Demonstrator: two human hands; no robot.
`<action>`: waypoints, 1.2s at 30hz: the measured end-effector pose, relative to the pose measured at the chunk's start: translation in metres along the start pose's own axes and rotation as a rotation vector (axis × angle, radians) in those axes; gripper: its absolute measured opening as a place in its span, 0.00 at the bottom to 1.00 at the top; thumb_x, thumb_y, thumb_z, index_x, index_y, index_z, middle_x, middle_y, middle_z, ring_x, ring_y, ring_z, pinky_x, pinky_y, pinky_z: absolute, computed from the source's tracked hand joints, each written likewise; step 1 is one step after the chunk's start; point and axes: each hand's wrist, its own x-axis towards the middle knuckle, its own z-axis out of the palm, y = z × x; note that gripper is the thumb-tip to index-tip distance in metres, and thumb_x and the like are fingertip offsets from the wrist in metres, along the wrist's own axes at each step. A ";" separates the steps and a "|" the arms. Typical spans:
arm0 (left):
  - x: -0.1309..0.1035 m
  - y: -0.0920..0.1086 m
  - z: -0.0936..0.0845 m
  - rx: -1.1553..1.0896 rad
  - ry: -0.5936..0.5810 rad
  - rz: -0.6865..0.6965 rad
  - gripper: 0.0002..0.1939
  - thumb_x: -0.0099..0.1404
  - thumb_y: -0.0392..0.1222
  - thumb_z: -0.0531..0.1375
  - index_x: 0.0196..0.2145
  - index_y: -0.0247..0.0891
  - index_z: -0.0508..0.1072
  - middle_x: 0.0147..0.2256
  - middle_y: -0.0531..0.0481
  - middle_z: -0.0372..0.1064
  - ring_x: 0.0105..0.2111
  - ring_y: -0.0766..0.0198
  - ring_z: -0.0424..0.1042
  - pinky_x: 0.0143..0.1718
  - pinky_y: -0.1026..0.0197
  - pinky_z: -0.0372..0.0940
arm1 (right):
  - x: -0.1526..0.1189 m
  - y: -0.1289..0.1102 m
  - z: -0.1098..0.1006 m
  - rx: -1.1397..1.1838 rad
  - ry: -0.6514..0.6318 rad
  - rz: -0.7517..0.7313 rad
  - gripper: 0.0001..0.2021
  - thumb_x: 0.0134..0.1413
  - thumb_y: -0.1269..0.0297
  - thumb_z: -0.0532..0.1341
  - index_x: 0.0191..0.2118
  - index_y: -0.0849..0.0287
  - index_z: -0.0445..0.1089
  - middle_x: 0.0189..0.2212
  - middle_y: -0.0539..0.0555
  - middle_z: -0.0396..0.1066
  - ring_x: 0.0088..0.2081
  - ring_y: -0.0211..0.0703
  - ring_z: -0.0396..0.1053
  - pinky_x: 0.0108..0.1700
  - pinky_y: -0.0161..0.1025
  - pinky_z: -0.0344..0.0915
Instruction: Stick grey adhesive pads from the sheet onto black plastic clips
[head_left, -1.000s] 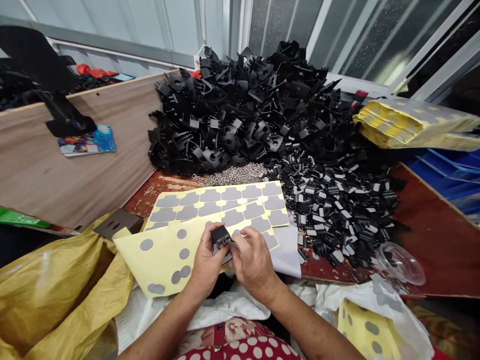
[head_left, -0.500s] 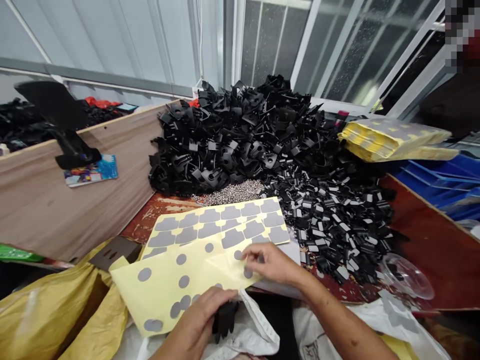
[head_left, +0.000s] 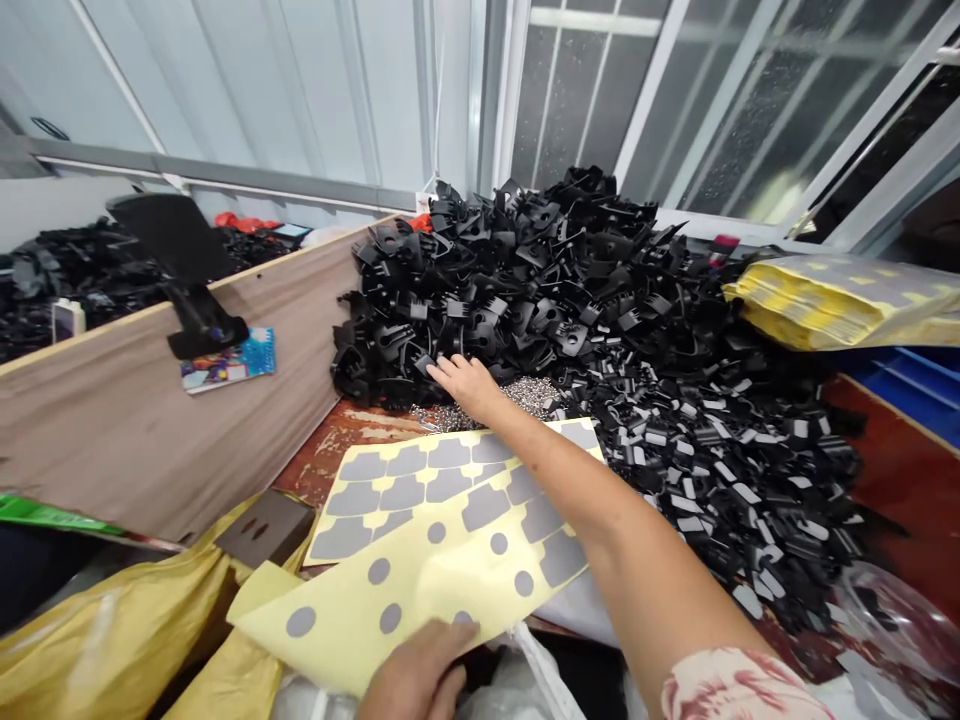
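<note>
My right hand (head_left: 469, 388) reaches out over the front edge of a heap of black plastic claw-shaped pieces (head_left: 517, 260). Its fingers are extended and slightly apart, with the tips at a black piece. Below my forearm lies a pile of small silvery metal parts (head_left: 534, 396). My left hand (head_left: 420, 672) is at the bottom, by the near edge of a yellow sheet with grey dots (head_left: 345, 620). Its fingers are curled, and what they hold is hidden. Under that sheet is another yellow sheet with grey cut-out stickers (head_left: 405, 490).
Small black parts with grey pads (head_left: 697, 470) spread to the right, near a clear plastic bowl (head_left: 900, 620). A yellow sheet stack (head_left: 817, 295) sits at back right above a blue bin (head_left: 915, 385). A wooden board (head_left: 150, 420) borders the left, with a black stand (head_left: 187, 270) and booklet (head_left: 232, 362).
My right hand has left the dotted sheet and stretched forward to the black heap. My left hand remains at the sheet's near edge. The view has shifted.
</note>
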 end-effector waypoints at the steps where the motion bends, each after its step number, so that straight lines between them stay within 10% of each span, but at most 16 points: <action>1: 0.004 0.002 -0.003 -0.002 0.141 -0.036 0.21 0.68 0.39 0.60 0.55 0.58 0.77 0.44 0.45 0.79 0.44 0.48 0.78 0.47 0.52 0.72 | -0.005 0.004 0.002 0.007 0.000 0.005 0.26 0.58 0.86 0.57 0.57 0.53 0.69 0.59 0.59 0.69 0.56 0.52 0.64 0.57 0.52 0.63; 4: 0.030 0.012 -0.015 0.070 0.350 -0.099 0.19 0.67 0.42 0.63 0.54 0.51 0.79 0.51 0.39 0.74 0.52 0.42 0.73 0.57 0.43 0.67 | -0.035 0.016 -0.002 0.007 0.029 0.052 0.20 0.56 0.85 0.59 0.49 0.55 0.72 0.53 0.59 0.70 0.53 0.52 0.64 0.55 0.50 0.66; 10: 0.089 0.044 -0.008 -0.150 0.234 -0.130 0.16 0.66 0.47 0.63 0.50 0.47 0.82 0.54 0.38 0.73 0.57 0.40 0.70 0.61 0.38 0.63 | -0.137 0.020 -0.055 0.025 0.331 0.302 0.06 0.60 0.65 0.65 0.39 0.61 0.69 0.50 0.61 0.60 0.54 0.52 0.63 0.58 0.47 0.66; 17: 0.115 0.095 0.023 -1.068 -0.042 -0.578 0.47 0.60 0.50 0.71 0.71 0.54 0.53 0.49 0.44 0.73 0.45 0.53 0.77 0.46 0.51 0.71 | -0.266 -0.082 -0.073 0.286 0.366 0.380 0.12 0.53 0.65 0.71 0.42 0.56 0.72 0.48 0.59 0.67 0.52 0.52 0.70 0.53 0.49 0.73; 20: 0.127 0.104 0.040 -1.082 -0.022 -0.670 0.45 0.54 0.45 0.74 0.66 0.50 0.62 0.39 0.51 0.73 0.33 0.61 0.75 0.33 0.61 0.68 | -0.299 -0.104 -0.077 0.459 0.231 0.299 0.19 0.54 0.65 0.70 0.52 0.55 0.73 0.55 0.61 0.69 0.56 0.53 0.70 0.57 0.49 0.72; 25: 0.155 0.094 0.054 -0.995 0.041 -0.625 0.33 0.51 0.37 0.74 0.54 0.44 0.71 0.31 0.55 0.71 0.29 0.65 0.73 0.30 0.66 0.66 | -0.327 -0.066 -0.080 0.439 0.389 0.444 0.15 0.64 0.75 0.58 0.53 0.56 0.72 0.51 0.58 0.76 0.53 0.47 0.73 0.56 0.47 0.70; 36: 0.178 0.066 0.071 -0.982 0.012 -0.654 0.27 0.58 0.33 0.70 0.51 0.44 0.66 0.36 0.50 0.73 0.32 0.56 0.80 0.27 0.60 0.75 | -0.316 -0.055 -0.047 0.193 0.177 0.400 0.09 0.58 0.78 0.64 0.36 0.56 0.76 0.38 0.52 0.80 0.40 0.47 0.68 0.47 0.47 0.62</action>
